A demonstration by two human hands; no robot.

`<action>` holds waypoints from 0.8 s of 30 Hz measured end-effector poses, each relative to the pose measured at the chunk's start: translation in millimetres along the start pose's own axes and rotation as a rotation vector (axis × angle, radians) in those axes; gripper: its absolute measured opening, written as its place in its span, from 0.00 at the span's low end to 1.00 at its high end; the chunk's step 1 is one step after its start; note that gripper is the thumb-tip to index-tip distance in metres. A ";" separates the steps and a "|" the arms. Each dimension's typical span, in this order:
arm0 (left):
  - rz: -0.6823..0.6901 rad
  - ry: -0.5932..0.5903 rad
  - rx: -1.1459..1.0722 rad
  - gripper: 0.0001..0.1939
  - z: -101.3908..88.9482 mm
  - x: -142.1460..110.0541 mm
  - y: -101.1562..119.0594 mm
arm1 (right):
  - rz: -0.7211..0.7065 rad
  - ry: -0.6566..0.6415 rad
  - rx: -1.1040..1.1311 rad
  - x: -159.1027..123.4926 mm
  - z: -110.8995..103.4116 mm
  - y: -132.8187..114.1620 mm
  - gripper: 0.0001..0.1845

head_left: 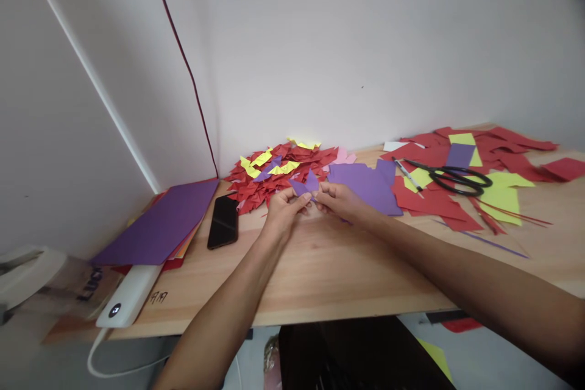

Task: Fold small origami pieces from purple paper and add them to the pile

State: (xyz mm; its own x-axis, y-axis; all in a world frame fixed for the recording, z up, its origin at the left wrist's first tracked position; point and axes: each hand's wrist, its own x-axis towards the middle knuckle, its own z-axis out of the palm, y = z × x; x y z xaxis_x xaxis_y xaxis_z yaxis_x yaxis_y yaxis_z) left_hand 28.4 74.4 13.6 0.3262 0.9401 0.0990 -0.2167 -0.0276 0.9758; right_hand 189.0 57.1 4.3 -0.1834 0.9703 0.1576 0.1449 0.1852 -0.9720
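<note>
Between my hands is a small folded piece of purple paper (307, 185) with pointed tips standing up. My left hand (287, 206) pinches its left side, thumb on top. From the right, my right hand (336, 199) closes its fingertips on the same piece, close beside the left thumb. Right behind them lies a pile of folded paper pieces (256, 189), mostly red with some yellow and purple. A stack of purple paper (361, 186) lies partly under my right hand and wrist.
Black-handled scissors (461, 181) and a pen (408, 175) lie on red and yellow paper scraps (448, 213) at the right. At the left are a black phone (223, 222), purple sheets (159, 225) and a white power bank (130, 295) with a cable. A wall borders the table's back.
</note>
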 end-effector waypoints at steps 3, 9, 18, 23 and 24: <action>-0.009 0.000 -0.063 0.14 0.9 0.1 -1.9 | -0.021 0.024 -0.003 -0.6 1.1 2.4 0.16; -0.018 0.028 -0.175 0.15 2.7 0.3 -5.9 | -0.071 0.087 -0.024 -3.3 5.9 5.5 0.16; -0.098 0.016 -0.247 0.19 1.3 2.7 -12.9 | -0.121 0.184 -0.107 -7.8 9.7 4.9 0.17; -0.109 -0.006 -0.226 0.20 0.0 3.6 -14.4 | -0.135 0.177 -0.103 -7.9 10.0 8.9 0.16; -0.107 -0.008 -0.230 0.20 0.0 3.6 -14.7 | -0.127 0.175 -0.097 -7.7 10.1 9.8 0.16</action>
State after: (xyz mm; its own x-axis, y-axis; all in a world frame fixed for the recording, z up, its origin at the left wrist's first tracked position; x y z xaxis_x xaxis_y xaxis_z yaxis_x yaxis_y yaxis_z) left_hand 32.8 78.2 -0.4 0.3654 0.9308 -0.0003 -0.3842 0.1511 0.9108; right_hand 182.0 49.8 -8.2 -0.0357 0.9488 0.3138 0.2253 0.3136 -0.9224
